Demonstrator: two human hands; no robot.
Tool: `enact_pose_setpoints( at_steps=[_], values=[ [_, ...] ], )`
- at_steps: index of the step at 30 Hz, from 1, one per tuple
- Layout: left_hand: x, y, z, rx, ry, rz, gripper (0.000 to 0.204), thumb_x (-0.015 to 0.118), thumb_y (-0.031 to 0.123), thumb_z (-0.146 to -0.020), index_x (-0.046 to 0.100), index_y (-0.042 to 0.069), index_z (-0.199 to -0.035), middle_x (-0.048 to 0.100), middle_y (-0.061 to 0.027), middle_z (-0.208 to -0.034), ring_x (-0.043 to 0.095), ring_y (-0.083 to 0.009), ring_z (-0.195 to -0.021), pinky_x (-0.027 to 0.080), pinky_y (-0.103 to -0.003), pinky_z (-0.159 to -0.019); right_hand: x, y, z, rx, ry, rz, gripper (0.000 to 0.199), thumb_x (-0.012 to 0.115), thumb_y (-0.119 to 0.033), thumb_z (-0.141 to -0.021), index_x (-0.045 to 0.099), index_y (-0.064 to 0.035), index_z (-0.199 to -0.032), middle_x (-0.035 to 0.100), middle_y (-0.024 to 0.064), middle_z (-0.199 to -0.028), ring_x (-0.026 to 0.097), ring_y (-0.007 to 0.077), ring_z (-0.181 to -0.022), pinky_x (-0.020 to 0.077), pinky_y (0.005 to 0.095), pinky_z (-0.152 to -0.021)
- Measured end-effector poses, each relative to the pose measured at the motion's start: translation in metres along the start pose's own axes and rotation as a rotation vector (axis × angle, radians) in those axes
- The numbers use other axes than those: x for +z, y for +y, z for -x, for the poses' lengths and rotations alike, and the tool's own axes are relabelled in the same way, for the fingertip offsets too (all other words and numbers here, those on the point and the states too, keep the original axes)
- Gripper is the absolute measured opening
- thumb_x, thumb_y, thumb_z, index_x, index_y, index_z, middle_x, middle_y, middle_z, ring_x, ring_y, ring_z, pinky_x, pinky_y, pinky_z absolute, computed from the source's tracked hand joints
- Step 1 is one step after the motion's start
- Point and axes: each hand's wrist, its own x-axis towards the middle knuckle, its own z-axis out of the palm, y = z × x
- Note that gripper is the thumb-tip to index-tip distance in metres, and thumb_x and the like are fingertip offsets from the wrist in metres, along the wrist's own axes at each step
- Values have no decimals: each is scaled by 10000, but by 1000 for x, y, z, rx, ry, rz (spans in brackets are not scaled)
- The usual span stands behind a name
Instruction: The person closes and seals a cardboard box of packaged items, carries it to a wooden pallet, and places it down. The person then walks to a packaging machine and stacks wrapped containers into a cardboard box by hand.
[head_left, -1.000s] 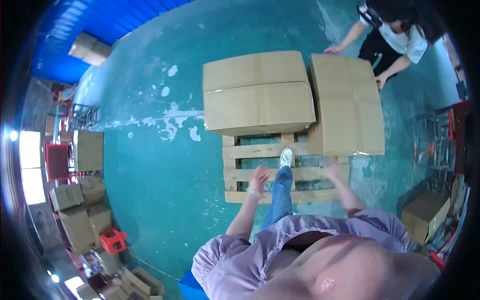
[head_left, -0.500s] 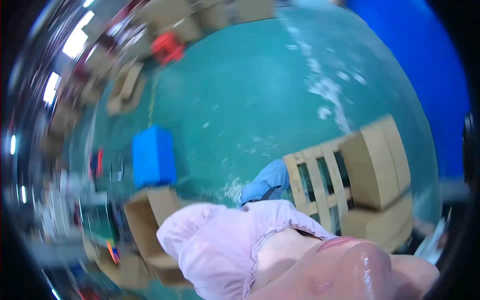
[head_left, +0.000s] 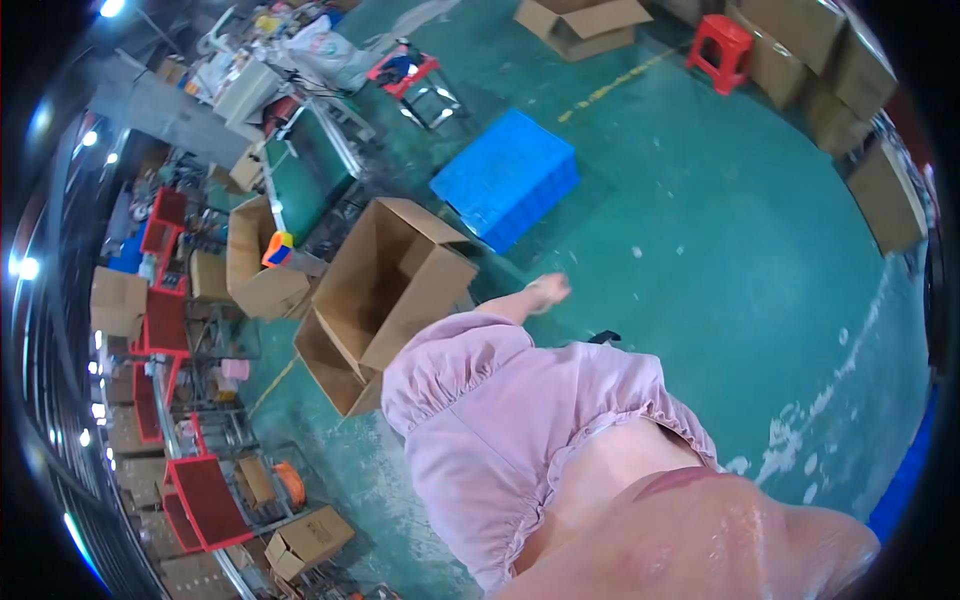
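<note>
From the head view, I have turned away from the pallet seen earlier. My left hand (head_left: 547, 292) now reaches out empty, fingers loose, beside the open cardboard box (head_left: 385, 300) on the green floor (head_left: 720, 240); my right hand is out of sight.

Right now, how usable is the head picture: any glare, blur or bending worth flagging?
Head view: strong fisheye bending, with the stacked boxes curving along the dark rim; bright lamp glare at the left edge; the left hand looks slightly soft; the open cardboard box and blue crate stay sharp; the pink sleeve blocks much of the lower frame.
</note>
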Motion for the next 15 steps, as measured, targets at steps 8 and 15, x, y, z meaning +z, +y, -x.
enact_pose_setpoints(
  at_steps=[8, 15],
  values=[
    [-144, 67, -202, -56, 308, 451, 400, 566, 350, -811, 560, 96, -1120, 612, -96, -1060, 582, -228, -979, 468, -316, -816, -81, -149, -304, -52, -256, -956, 271, 628, -278, -719, 597, -129, -943, 621, 48, -762, 608, 217, -660, 485, 395, -550],
    [-58, -11, -189, -325, -230, -94, 384, 523, 299, -801, 560, 19, -1062, 576, -221, -1036, 552, -348, -943, 440, -435, -808, -173, -431, -524, -472, -333, 730, 179, 613, -257, -691, 635, -101, -775, 636, 106, -736, 618, 270, -671, 495, 398, -582]
  ],
)
